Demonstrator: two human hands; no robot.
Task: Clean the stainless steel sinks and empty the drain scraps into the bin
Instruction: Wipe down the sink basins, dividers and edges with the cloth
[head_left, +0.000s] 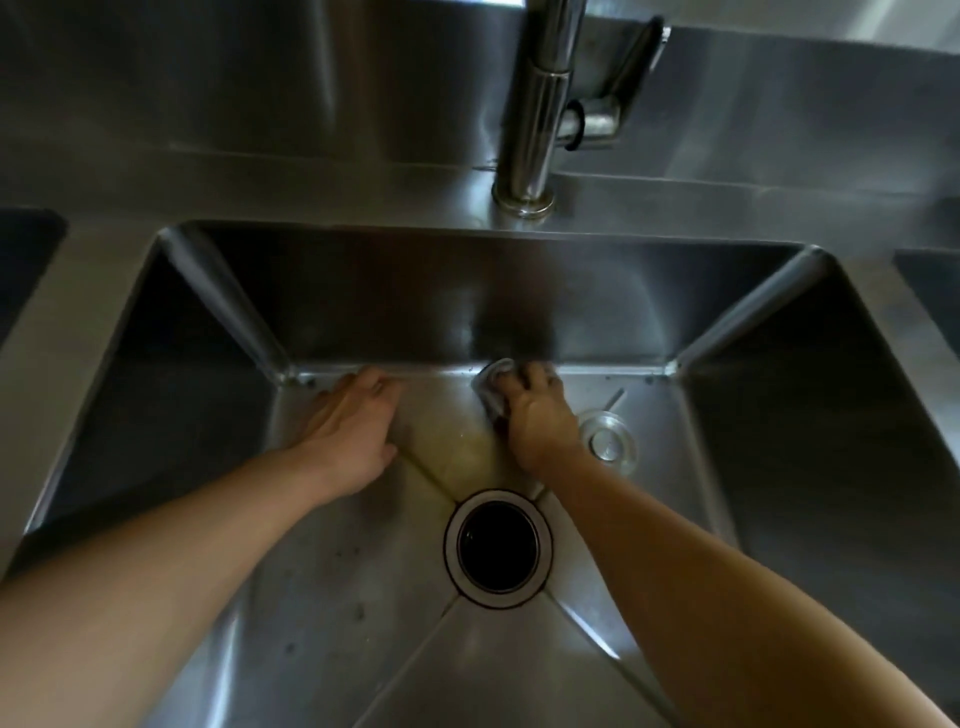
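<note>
Sink (779, 467) basin fills pretty much the whole view, stainless, with both bare arms reaching down into it. Right hand (535, 415) has its fingers curled tight around a scrunched grey cloth (493, 387), pressing it onto the floor right where it meets the back wall. Left hand (353, 426) is flat on the floor beside it, fingers straight and relaxed, tips touching that same back seam, holding nothing. Between the two hands there's a yellowish smear (457, 452) on the steel. Drain (497, 548) sits open and dark just below the right wrist. A clear round stopper (608, 441) lies just right of the right hand. Faucet (535, 104) stands behind the back rim, above the fingers.
</note>
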